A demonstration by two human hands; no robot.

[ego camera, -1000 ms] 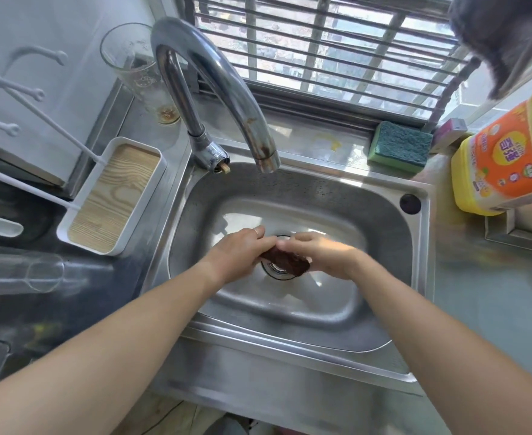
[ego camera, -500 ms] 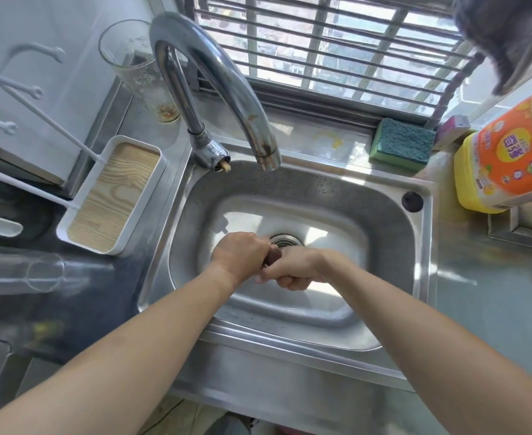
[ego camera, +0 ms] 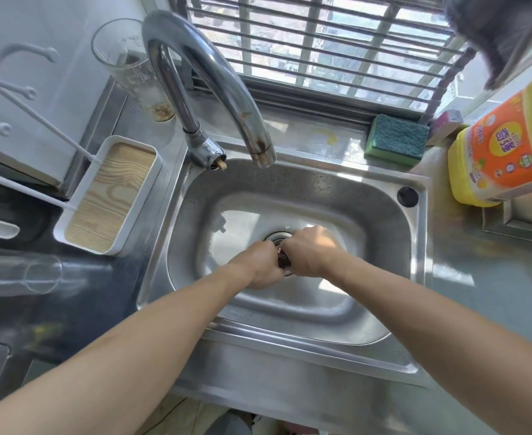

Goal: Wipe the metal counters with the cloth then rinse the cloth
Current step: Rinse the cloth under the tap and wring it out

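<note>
Nearest me, both forearms reach down into the steel sink (ego camera: 409, 246). The left hand (ego camera: 258, 265) and right hand (ego camera: 312, 252) are fisted knuckle to knuckle just over the drain (ego camera: 279, 236), and each grip is curled tight round the cloth (ego camera: 283, 262), a dark reddish wad of which only a sliver shows between them. It looks like wringing to me.

The faucet (ego camera: 227, 89) spout hangs farther back and no water shows from it, so the cloth may come out squeezed but not really rinsed. Twisting this low, drips could spatter the front rim, and a slipped end could drop onto the drain.

Beyond, on the table by the window, a sponge (ego camera: 396, 139) and a yellow detergent jug (ego camera: 503, 152) sit well apart from the hands.
</note>
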